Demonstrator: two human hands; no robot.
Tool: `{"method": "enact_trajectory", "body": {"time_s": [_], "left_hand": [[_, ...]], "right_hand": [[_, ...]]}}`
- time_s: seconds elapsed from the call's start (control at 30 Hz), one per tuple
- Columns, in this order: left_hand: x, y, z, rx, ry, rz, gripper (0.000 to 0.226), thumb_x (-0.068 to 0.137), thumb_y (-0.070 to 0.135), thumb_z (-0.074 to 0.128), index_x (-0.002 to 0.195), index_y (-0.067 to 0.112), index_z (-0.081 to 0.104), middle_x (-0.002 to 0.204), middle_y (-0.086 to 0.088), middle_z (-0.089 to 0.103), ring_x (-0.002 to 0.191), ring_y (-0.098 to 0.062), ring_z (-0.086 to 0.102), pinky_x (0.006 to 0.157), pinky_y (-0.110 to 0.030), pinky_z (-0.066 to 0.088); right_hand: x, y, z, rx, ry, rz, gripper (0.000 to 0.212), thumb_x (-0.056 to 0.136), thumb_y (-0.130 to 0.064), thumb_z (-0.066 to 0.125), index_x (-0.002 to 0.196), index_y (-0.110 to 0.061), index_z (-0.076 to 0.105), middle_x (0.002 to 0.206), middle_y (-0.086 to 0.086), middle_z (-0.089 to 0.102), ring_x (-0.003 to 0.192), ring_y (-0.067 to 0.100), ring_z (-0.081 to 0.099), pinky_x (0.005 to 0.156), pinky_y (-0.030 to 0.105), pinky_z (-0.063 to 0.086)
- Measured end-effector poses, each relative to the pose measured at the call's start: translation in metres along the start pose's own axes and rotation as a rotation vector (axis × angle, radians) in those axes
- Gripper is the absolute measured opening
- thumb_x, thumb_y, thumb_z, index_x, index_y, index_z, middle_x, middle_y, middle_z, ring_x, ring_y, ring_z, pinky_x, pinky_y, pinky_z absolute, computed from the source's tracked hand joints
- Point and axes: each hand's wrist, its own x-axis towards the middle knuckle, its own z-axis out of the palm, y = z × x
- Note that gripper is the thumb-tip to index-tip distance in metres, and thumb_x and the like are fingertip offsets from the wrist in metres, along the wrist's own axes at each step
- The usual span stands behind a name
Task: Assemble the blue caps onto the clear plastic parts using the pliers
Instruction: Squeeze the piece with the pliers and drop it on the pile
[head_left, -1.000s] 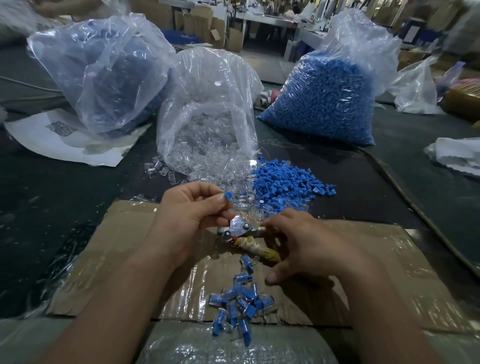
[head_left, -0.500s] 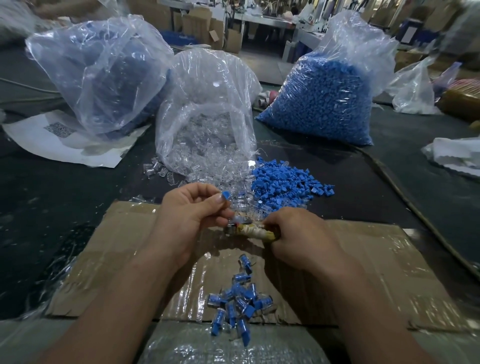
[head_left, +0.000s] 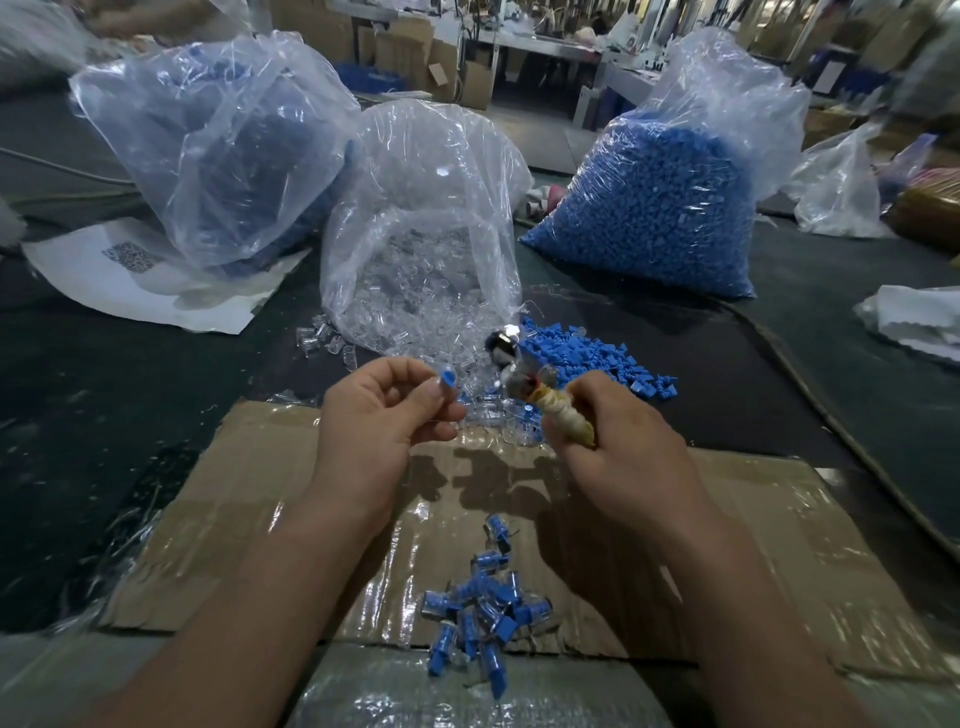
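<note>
My left hand (head_left: 384, 421) pinches a clear plastic part topped by a blue cap (head_left: 447, 375) between thumb and forefinger. My right hand (head_left: 618, 447) grips the pliers (head_left: 524, 382) by their tape-wrapped handle; the blurred metal jaws point up and to the left, apart from the cap. Loose blue caps (head_left: 582, 358) lie heaped just beyond my hands, beside spilled clear parts (head_left: 415, 332). A pile of assembled pieces (head_left: 483, 608) rests on the cardboard sheet (head_left: 753, 545) below my hands.
Three big plastic bags stand behind: one of clear parts (head_left: 426, 208), one of blue caps (head_left: 660, 208) to the right, a crumpled one (head_left: 218, 145) at the left. White paper (head_left: 156, 280) lies far left. Bubble wrap (head_left: 467, 691) covers the near edge.
My right hand has lifted the pliers up and to the right, away from the part in my left hand, and the jaws now point upward. The left hand has barely moved.
</note>
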Motion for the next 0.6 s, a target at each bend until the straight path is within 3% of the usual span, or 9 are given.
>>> {"method": "enact_trajectory", "body": {"time_s": [0.17,0.6], "left_hand": [[-0.0023,0.0011,0.0018,0.053,0.004,0.047,0.011,0.08,-0.005,0.057,0.077,0.005,0.06,0.061,-0.004,0.064,0.053,-0.009,0.063,0.048,-0.016,0.051],[-0.0015,0.0001,0.0008,0.114,-0.016,0.091,0.012,0.079,-0.006,0.058,0.076,0.006,0.06,0.06,-0.001,0.067,0.055,-0.008,0.065,0.048,-0.016,0.051]], "right_hand": [[0.0002,-0.0052,0.0063,-0.034,-0.108,-0.049,0.021,0.086,-0.039,0.054,0.094,-0.032,0.036,0.091,-0.011,0.04,0.079,0.008,0.037,0.058,0.022,0.025],[0.0005,-0.0054,0.0038,0.044,-0.126,-0.02,0.022,0.085,-0.034,0.059,0.094,-0.033,0.038,0.087,-0.016,0.041,0.077,-0.001,0.039,0.058,0.02,0.026]]}}
